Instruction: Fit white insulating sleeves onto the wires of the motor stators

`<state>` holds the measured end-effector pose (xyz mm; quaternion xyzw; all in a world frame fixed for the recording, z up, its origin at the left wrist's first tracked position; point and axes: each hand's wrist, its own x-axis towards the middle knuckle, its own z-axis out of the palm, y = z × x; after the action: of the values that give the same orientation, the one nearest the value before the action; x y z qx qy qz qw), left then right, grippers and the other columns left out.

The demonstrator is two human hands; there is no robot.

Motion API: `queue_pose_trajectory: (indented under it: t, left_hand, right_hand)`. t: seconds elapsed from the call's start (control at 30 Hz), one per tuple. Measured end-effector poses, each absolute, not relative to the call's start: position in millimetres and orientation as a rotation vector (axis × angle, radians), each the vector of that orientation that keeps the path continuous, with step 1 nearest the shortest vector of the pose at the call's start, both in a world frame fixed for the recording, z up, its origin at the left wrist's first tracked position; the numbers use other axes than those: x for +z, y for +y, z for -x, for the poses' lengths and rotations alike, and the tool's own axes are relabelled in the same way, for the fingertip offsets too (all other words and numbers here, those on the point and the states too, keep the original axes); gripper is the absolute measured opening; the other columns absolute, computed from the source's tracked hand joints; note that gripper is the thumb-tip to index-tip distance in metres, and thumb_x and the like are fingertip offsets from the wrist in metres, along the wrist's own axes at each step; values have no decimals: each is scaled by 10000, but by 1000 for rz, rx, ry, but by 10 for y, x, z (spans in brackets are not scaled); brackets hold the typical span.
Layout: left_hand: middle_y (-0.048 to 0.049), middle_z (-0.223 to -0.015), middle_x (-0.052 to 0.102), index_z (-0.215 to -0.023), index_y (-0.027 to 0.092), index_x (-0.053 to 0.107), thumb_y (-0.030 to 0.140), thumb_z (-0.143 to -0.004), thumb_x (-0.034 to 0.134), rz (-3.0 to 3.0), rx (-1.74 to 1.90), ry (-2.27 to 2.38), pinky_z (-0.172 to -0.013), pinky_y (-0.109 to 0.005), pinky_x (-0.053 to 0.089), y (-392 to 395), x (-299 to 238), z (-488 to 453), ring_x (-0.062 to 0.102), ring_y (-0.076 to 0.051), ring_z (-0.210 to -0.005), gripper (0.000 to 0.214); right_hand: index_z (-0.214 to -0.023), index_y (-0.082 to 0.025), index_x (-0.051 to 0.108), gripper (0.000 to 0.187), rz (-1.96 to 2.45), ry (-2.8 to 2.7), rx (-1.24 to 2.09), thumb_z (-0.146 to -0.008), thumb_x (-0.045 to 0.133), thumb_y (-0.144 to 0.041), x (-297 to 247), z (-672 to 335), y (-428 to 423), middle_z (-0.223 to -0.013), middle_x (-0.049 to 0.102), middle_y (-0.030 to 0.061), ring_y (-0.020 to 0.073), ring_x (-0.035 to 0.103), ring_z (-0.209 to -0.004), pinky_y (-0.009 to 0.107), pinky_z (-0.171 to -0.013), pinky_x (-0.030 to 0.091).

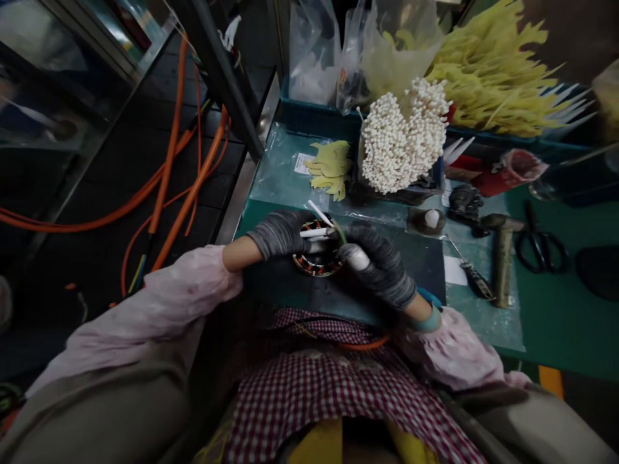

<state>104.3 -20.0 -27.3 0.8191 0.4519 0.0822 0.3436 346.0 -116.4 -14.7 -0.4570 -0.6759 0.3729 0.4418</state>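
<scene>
Both my hands wear grey knit gloves and meet over a round motor stator [315, 263] with copper windings, resting on a dark mat [416, 258] at the near edge of the green table [556, 309]. My left hand [280, 233] grips the stator's left side, with thin white sleeves [316, 222] sticking out near its fingers. My right hand [380, 265] holds the stator's right side, its white-tipped thumb pressed by a thin green wire [339, 231].
A bundle of white-tipped sticks [403, 135] stands behind the stator. Yellow paper pieces [331, 167] lie on clear plastic. Yellow strips [493, 71] fill a bin at the back. A hammer [503, 258], black scissors [539, 243] and a screwdriver [471, 270] lie right. Orange cables [169, 167] run left.
</scene>
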Motion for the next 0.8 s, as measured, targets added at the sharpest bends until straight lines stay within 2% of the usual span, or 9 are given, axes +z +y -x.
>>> queue_pose_trajectory:
  t: [0.1, 0.23, 0.3, 0.43, 0.6, 0.8]
  left_hand:
    - [-100, -1227, 880, -1259, 221, 843, 481, -897, 880, -2042, 212, 1127, -990, -447, 670, -78, -344, -986, 832, -325, -1081, 447]
    - [-135, -1231, 869, -1231, 176, 823, 524, -879, 892, -1794, 410, 1143, -999, -504, 688, -227, -462, -903, 830, -337, -1091, 500]
    - [-145, -1227, 863, -1229, 166, 800, 542, -851, 925, -1702, 532, 1167, -979, -517, 704, -406, -514, -874, 831, -347, -1093, 548]
    - [-117, -1172, 852, -1196, 218, 762, 643, -799, 988, -1797, 738, 1238, -955, -568, 726, -767, -551, -818, 828, -343, -1050, 624]
    - [-82, -1289, 797, -1245, 318, 732, 738, -884, 903, -1901, 822, 1274, -1066, -607, 714, -1000, -527, -771, 797, -333, -1207, 580]
    - [-85, -1331, 772, -1307, 306, 673, 775, -955, 813, -1874, 732, 1325, -1085, -584, 716, -1059, -568, -730, 786, -310, -1219, 603]
  right_hand:
    - [-1337, -305, 866, 431, 1248, -1948, 823, -1130, 638, -608, -220, -3239, -1227, -1246, 864, 95, 291, 799, -1088, 467, -1041, 651]
    - [-1248, -273, 899, 250, 1472, -2066, 701, -1118, 716, -383, -389, -2952, -1370, -1255, 876, 123, 320, 782, -1144, 461, -1045, 634]
    - [-1272, -277, 892, 230, 1484, -2133, 631, -1100, 748, -328, -425, -2915, -1464, -1308, 868, 115, 322, 778, -1175, 460, -1047, 627]
    - [-1355, -298, 866, 284, 1411, -2185, 541, -1131, 692, -320, -417, -2975, -1674, -1338, 857, 111, 327, 771, -1208, 476, -1053, 611]
    - [-1329, -303, 878, 300, 1442, -2201, 543, -1140, 645, -292, -404, -2975, -1802, -1234, 878, 113, 332, 764, -1202, 510, -1066, 599]
    - [-1182, -309, 921, 311, 1504, -2234, 593, -1160, 617, -369, -454, -2923, -1802, -1236, 876, 118, 338, 736, -1249, 508, -1033, 591]
